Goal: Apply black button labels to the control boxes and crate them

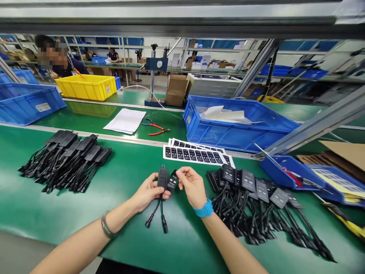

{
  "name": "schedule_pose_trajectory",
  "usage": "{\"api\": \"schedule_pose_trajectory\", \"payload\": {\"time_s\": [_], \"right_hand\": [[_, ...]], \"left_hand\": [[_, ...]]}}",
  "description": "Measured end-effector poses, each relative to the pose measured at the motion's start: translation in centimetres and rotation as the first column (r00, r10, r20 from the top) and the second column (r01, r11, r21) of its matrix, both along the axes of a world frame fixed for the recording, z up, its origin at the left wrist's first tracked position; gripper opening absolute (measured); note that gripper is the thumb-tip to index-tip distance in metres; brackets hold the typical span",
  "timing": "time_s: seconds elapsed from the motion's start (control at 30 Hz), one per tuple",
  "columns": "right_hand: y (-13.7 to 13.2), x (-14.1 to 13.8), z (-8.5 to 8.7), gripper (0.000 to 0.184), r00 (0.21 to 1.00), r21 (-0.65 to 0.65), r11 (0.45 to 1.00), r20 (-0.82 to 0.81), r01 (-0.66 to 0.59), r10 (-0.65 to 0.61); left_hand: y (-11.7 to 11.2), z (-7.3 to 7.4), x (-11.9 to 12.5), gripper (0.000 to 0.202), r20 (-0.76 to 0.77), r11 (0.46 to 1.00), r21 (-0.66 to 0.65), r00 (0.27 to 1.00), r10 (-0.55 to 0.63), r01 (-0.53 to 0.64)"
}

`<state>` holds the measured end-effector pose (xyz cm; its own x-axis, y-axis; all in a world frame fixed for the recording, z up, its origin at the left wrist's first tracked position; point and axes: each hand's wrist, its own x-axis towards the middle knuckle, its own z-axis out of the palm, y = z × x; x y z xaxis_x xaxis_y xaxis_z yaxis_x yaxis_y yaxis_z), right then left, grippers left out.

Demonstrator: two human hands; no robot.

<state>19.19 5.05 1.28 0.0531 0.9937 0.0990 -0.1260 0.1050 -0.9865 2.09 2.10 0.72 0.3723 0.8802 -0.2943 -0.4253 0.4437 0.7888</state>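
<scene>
My left hand [146, 194] grips a small black controller box [162, 177] upright above the green bench, its two short cables [159, 217] hanging down with plug ends. My right hand [192, 185], with a blue wristband, pinches a small black label [172, 182] right beside the box, touching its right edge. Sheets of black labels [196, 154] lie just beyond my hands.
A pile of black controllers with cables [67, 160] lies at left, another pile [256, 198] at right. A big blue crate [236, 125], papers [125, 121], red pliers [156, 128], a yellow bin [87, 86] and small blue trays [288, 171] stand around. A person sits far left.
</scene>
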Motion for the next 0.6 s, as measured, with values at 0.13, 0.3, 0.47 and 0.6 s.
{"api": "schedule_pose_trajectory", "payload": {"time_s": [0.13,0.3,0.47,0.6], "right_hand": [[-0.6,-0.5,0.8,0.026,0.994,-0.028,0.999,0.109,-0.025,0.028],[-1.4,-1.0,1.1,0.028,0.989,-0.05,0.999,0.147,-0.013,0.02],[-1.6,-1.1,1.0,0.029,0.988,-0.079,0.997,0.151,-0.011,0.023],[-1.8,-1.1,0.7,0.027,0.988,-0.081,0.997,0.154,-0.007,0.019]], "left_hand": [[-0.7,-0.1,-0.3,0.063,-0.01,0.991,0.031,0.992,-0.129,0.129],[-1.0,-0.1,-0.1,0.06,0.026,0.984,0.04,0.985,-0.172,0.171],[-1.0,0.3,-0.2,0.058,0.038,0.98,0.042,0.98,-0.196,0.195],[-1.1,0.4,-0.1,0.058,0.02,0.978,0.045,0.979,-0.203,0.202]]}}
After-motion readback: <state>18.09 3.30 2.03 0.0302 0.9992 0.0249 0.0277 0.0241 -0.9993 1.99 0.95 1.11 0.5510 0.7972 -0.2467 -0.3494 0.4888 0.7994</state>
